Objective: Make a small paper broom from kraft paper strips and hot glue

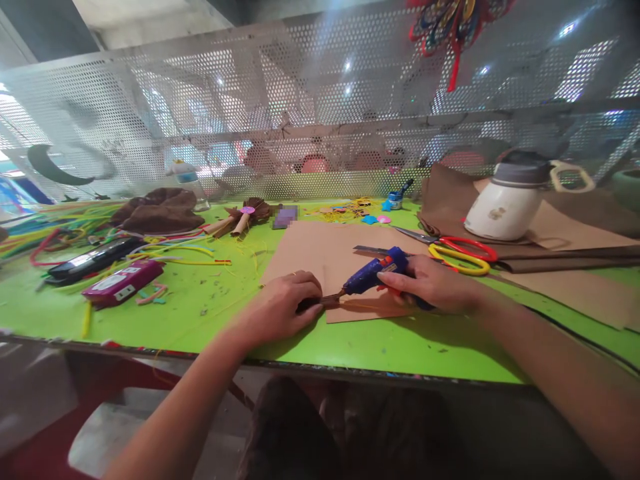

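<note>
A blue glue gun (376, 270) is gripped in the right hand (440, 283) above a green table (200, 333), its handle clasped by closed fingers and its nozzle pointed toward the left hand (287, 303). By the thumb and fingers of the left hand, drawn together, a thin dark brown piece (330, 300) is pinched near the front edge of a light brown sheet (320, 250); whether it is touched by the nozzle cannot be told from this angle. The sheet is laid flat on the table, partly covered by both hands and the tool. Behind the right hand, scissors (443, 244) with red and yellow handles are seen, their blades pointed leftward, near a white bottle (503, 210) topped with a grey lid and set among folded brown sheets. On the left side, a purple power strip (123, 283) is placed just in front of a black case (95, 259), with yellow strips scattered around them and a crumpled dark brown bundle (160, 210) left behind. The table is backed by a perforated panel (250, 100), before which a red ornament (454, 33) is hung.
</note>
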`<state>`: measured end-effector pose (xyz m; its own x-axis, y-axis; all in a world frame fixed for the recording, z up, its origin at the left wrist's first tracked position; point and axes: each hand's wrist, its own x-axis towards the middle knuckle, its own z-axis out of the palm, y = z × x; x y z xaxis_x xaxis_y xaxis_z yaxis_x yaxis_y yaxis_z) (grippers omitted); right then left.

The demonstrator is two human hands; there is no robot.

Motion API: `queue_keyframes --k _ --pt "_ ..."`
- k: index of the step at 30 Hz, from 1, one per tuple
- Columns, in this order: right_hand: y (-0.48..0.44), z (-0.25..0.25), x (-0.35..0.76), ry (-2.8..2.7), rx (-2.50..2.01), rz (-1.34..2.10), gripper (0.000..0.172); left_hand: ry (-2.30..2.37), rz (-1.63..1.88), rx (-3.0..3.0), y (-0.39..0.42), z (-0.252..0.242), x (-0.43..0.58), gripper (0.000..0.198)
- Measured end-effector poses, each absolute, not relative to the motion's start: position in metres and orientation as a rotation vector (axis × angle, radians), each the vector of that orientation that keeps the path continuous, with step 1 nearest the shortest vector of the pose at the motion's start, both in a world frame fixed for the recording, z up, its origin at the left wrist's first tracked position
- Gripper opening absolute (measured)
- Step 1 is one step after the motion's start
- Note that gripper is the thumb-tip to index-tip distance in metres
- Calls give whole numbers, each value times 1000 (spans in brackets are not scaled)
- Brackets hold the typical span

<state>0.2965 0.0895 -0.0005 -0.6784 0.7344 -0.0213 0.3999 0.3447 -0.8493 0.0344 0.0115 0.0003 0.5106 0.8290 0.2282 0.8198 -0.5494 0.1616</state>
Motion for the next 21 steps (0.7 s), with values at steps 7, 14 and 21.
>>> queue_keyframes --k 7,14,21 --pt "89 0 296 -2267 -999 1267 47 1446 448 2701 9 1 34 20" --pt "87 3 296 -2298 -999 1217 47 1447 443 2703 9 -1 33 20" --pt "85 0 294 -2286 -1007 1216 47 1463 449 2694 7 -1 34 19"
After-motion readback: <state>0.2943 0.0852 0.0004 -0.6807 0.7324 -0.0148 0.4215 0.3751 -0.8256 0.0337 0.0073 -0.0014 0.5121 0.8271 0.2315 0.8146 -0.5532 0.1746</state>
